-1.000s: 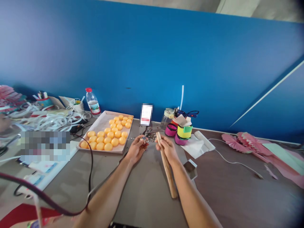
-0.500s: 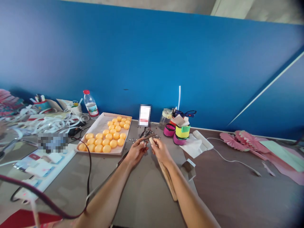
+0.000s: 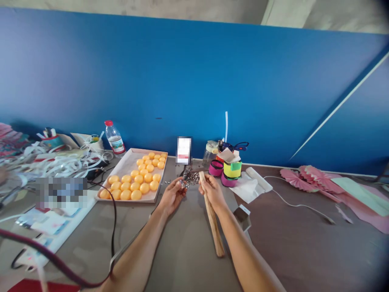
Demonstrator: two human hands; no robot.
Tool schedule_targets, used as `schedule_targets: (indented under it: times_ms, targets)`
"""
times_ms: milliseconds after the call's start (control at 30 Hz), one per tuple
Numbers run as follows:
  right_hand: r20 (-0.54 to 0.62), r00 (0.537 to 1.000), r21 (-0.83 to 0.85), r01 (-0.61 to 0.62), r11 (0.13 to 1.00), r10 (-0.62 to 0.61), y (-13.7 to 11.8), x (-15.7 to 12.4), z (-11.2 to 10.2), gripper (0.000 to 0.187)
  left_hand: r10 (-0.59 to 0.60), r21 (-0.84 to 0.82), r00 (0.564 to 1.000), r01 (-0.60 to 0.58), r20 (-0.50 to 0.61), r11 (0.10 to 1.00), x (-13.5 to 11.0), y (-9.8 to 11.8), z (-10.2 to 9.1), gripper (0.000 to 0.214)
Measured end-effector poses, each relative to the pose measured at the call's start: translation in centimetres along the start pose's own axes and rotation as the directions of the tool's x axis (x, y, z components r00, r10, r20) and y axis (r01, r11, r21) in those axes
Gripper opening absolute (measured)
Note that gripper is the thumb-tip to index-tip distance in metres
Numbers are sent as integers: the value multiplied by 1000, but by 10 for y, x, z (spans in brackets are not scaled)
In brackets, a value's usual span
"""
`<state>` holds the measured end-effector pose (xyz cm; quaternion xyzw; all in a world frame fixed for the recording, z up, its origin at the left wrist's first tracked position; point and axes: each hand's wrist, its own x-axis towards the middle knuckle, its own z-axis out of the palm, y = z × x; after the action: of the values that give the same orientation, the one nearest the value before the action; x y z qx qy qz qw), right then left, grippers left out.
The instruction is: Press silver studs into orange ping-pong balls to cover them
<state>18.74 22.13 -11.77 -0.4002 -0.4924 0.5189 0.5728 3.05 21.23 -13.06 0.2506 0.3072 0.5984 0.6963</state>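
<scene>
My left hand (image 3: 172, 197) is curled palm up, thumb and fingers closed around small shiny metal pieces (image 3: 182, 185). Between the hands and just beyond them lies a loose pile of similar metal pieces (image 3: 192, 177); their exact kind is too small to tell. My right hand (image 3: 214, 192) grips a long, flat wooden stick (image 3: 214, 233) near its far end. The stick slants back toward me beside my right forearm, its near end low over the table. A gap separates the two hands.
A shallow tray (image 3: 101, 198) of yellow-orange balls stands left, near a water bottle (image 3: 117, 144). Black cables (image 3: 115, 223) loop across the left side. A jar (image 3: 210, 154), pink and yellow rolls (image 3: 232, 169) and white paper (image 3: 247, 190) sit right. A blue partition (image 3: 194, 81) rises behind.
My hands have moved apart, the right one shifting right with the wooden stick. The dark strip seen across the stick's far end is no longer visible there, and more of the metal pile shows.
</scene>
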Motion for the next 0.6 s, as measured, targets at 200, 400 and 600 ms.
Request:
schedule_targets:
  times_ms: [200,400,600]
  targets:
    - [138,982,-16,-126,992,127,2,1,2,33,-2,-5,1000,2,3,1000,-1,-3,1,43]
    - [207,946,286,-301,910,248,-15,-2,-7,41,15,-9,1000,-15,0,1000,3,-3,-2,43]
    - [454,864,288,-373,882,217,-35,-18,5,44,7,-36,1000,-7,-1,999,4,-6,-2,46]
